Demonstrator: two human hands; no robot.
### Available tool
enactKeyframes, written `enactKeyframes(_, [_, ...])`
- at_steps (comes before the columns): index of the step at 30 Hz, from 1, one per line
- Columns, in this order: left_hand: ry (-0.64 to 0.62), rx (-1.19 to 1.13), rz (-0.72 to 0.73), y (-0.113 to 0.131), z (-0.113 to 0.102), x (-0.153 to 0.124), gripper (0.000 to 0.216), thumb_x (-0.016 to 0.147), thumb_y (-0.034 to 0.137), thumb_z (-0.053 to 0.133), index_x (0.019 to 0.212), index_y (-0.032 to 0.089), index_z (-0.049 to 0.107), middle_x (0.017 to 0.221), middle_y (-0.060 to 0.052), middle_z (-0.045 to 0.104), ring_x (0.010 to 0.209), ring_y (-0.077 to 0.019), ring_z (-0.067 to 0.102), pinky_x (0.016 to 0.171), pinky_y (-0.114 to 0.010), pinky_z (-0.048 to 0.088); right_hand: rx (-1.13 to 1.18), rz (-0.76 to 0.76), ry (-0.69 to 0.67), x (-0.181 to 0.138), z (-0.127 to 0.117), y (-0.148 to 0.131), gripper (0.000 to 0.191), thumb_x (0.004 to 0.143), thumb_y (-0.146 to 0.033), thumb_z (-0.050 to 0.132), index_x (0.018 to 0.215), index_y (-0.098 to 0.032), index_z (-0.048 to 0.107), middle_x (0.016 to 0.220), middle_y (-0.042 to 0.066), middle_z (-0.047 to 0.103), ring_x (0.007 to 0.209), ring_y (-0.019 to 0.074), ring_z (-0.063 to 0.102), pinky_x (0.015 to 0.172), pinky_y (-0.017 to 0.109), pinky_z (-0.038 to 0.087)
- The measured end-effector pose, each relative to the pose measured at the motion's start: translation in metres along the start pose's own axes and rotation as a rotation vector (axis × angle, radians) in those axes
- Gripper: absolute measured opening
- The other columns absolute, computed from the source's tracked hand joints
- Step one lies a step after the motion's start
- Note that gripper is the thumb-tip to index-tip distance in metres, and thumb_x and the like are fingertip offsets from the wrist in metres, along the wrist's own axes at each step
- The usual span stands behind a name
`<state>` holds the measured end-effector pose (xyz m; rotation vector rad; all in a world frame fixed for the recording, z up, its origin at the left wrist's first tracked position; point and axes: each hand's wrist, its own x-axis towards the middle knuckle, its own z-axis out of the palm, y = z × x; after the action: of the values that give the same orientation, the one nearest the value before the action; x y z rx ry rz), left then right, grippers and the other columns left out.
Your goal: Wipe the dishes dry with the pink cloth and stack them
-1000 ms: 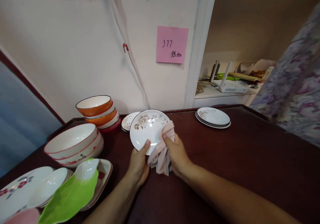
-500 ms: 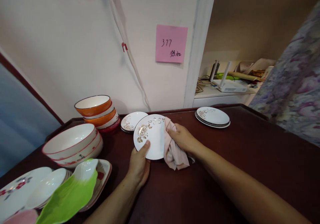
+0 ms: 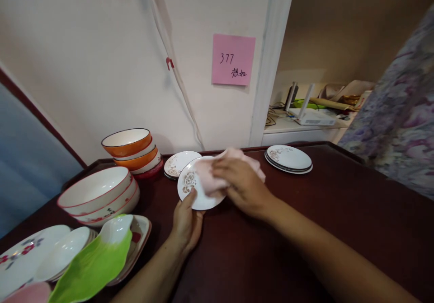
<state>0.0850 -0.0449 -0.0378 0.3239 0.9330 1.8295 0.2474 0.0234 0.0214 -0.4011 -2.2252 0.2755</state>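
A white plate (image 3: 207, 202) with a brown flower pattern is held up over the dark table. My left hand (image 3: 186, 219) grips its lower left edge, thumb on the upper face and fingers beneath. In my right hand (image 3: 242, 183) is a pale pink cloth (image 3: 208, 176), pressed against the upper face of the plate and covering its right part. The hand is slightly blurred by motion. Just behind the held plate is a small stack of matching plates (image 3: 181, 162). Another stack of such plates (image 3: 288, 157) lies farther right.
Stacked orange bowls (image 3: 127, 147) and red-rimmed white bowls (image 3: 98, 194) stand on the left of the dark red table (image 3: 271, 258). Nearer are a green leaf-shaped dish (image 3: 95, 262), small white bowls (image 3: 64, 253) and a flowered plate (image 3: 20, 253). The wall rises behind.
My right hand and the cloth have moved from the plate's right edge leftward over its face. The plate has tilted and shifted slightly left in my left hand.
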Motion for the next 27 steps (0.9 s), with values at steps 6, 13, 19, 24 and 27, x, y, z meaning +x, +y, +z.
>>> enactKeyframes(6, [0.02, -0.067, -0.125, 0.004, 0.0, 0.002, 0.028, 0.088, 0.021, 0.051, 0.104, 0.004, 0.066, 0.094, -0.016, 0.072, 0.083, -0.0232, 0.069, 0.08, -0.037, 0.057, -0.229, -0.221, -0.409, -0.012, 0.028, 0.003, 0.028, 0.091, -0.021, 0.052, 0.117, -0.02, 0.061, 0.12, 0.01, 0.063, 0.112, 0.0212, 0.054, 0.095, 0.038, 0.037])
enactKeyframes(13, [-0.329, -0.001, -0.066, 0.007, -0.003, -0.004, 0.053, 0.088, 0.057, 0.047, 0.121, 0.018, 0.06, 0.119, -0.014, 0.064, 0.105, -0.0266, 0.061, 0.082, -0.039, 0.055, -0.097, -0.11, -0.057, -0.009, 0.006, 0.016, 0.021, 0.09, -0.017, 0.046, 0.098, -0.017, 0.066, 0.084, 0.008, 0.064, 0.082, 0.0185, 0.056, 0.075, 0.031, 0.043])
enactKeyframes(19, [-0.292, 0.084, 0.083, 0.001, -0.006, -0.003, 0.043, 0.081, 0.034, 0.067, 0.123, 0.027, 0.057, 0.127, -0.006, 0.06, 0.119, -0.022, 0.053, 0.093, -0.034, 0.048, 0.678, 0.605, 0.351, 0.002, -0.011, 0.016, 0.032, 0.074, -0.035, 0.072, 0.099, -0.018, 0.064, 0.083, 0.001, 0.066, 0.071, 0.0163, 0.059, 0.066, 0.027, 0.045])
enactKeyframes(24, [-0.421, 0.084, -0.126, 0.004, -0.007, -0.009, 0.059, 0.073, 0.02, 0.074, 0.129, 0.021, 0.055, 0.118, -0.012, 0.067, 0.112, -0.0283, 0.06, 0.097, -0.04, 0.047, 1.16, 0.882, 0.34, -0.004, 0.011, 0.03, 0.053, 0.066, -0.04, 0.076, 0.11, -0.015, 0.06, 0.095, 0.008, 0.07, 0.081, 0.0216, 0.065, 0.078, 0.035, 0.05])
enactKeyframes(27, [-0.388, 0.122, -0.169, 0.005, -0.005, -0.011, 0.058, 0.073, 0.015, 0.074, 0.128, 0.018, 0.057, 0.115, -0.014, 0.069, 0.105, -0.0286, 0.064, 0.093, -0.041, 0.05, 0.912, 0.947, 0.382, -0.013, 0.027, 0.043, 0.052, 0.072, -0.043, 0.07, 0.113, -0.014, 0.059, 0.103, 0.01, 0.069, 0.089, 0.0238, 0.065, 0.084, 0.039, 0.05])
